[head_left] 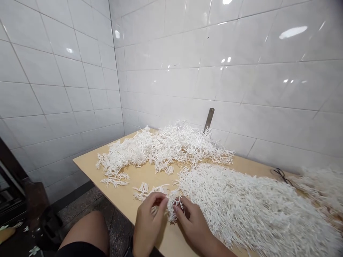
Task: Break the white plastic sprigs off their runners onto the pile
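My right hand pinches a small white branched plastic piece between thumb and fingers, just above the table's front edge. Close beside it on the left, my left hand has thumb and index finger pressed together at the white strands; what lies between those tips is too small to make out. Several branched white pieces lie right behind my left hand. A large heap of short white bits spreads to the right of my hands. Farther back is a looser pile of white branched pieces.
The tan board tabletop meets a white tiled wall. A metal strip like a ruler leans on the wall behind the pile. A dark cord lies at the back right, near another white heap. My knee is beside the table's left edge.
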`<state>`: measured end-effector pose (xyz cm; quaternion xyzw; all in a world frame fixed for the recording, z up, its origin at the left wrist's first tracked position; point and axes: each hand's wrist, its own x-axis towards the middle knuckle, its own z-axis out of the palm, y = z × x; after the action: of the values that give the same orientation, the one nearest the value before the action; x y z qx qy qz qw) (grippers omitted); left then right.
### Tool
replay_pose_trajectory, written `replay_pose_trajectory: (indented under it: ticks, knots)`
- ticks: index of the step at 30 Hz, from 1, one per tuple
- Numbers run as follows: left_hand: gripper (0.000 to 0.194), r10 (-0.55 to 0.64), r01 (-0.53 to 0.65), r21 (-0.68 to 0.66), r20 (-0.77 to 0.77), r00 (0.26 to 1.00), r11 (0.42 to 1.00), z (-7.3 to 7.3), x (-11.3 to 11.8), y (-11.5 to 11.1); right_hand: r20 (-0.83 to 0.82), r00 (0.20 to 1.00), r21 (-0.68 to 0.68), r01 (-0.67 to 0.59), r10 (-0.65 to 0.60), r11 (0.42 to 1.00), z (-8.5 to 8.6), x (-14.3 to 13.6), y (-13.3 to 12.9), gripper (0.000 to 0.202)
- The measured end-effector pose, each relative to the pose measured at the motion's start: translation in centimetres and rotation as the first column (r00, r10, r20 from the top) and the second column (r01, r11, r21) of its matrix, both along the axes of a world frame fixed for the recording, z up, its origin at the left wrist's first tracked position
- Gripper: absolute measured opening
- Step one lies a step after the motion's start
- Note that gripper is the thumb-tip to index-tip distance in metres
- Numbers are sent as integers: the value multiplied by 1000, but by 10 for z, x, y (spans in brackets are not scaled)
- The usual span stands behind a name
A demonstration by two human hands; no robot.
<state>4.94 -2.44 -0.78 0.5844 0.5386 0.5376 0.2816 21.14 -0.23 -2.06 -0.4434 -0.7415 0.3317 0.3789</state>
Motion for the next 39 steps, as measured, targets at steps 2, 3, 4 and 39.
replay_pose_trajectory:
  ticks: [2,3,4,39]
  knots:
    - [20,-76,75,-21,-17,997,997,-6,6,-5,-12,1000,1,-20,20,1000,2,1,-1,24]
    - [18,-94,93,-25,-22,995,995,-6,8,-5,-23,999,4,-36,36,999,3,2,-3,22]
    - [16,-96,95,-21,-25,995,995,-6,9,-4,-35,998,12,-60,61,998,6,3,-4,19]
    - [28,-380,397,-88,161,911,914,1,-14,-4,150,988,165,7,-32,986,12,3,-11,28]
